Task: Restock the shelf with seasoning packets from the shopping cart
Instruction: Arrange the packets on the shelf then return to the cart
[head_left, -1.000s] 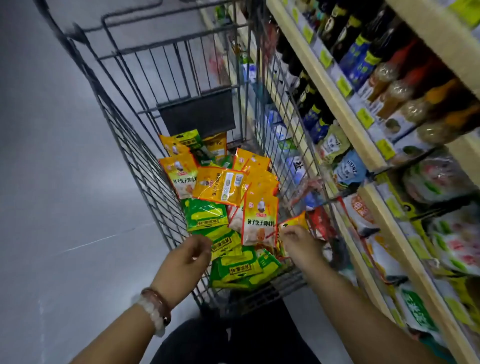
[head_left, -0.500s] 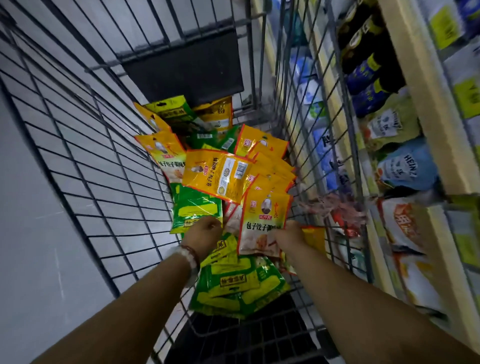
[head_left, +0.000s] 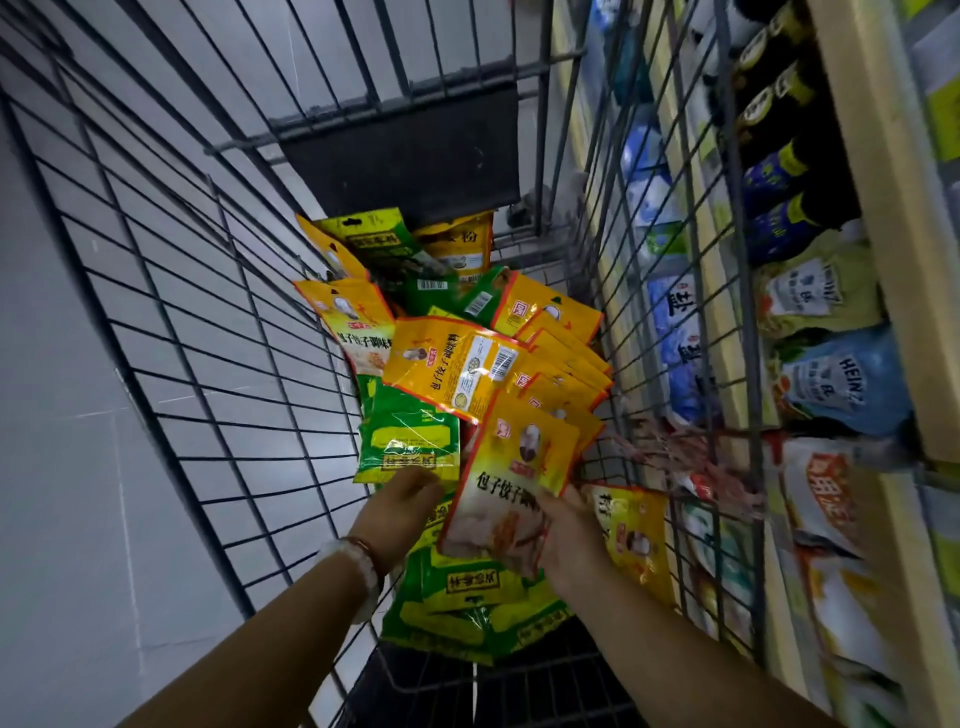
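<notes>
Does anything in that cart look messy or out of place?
Yes: the seasoning packets lie in a loose heap in the shopping cart, orange and green mixed, some face down with barcodes up. One orange packet has slid against the right-hand wire wall. Nothing looks torn or spilled.

A shop aisle: a wire shopping cart stands beside wooden shelves stocked with sauce bottles and packaged goods

Pretty dim overall, with a cool cast. Glare is picked up on the glossy orange packets mid-frame. Cart wires are bowed by wide-angle distortion toward the left edge. The shelf at right is smeared by blur.
</notes>
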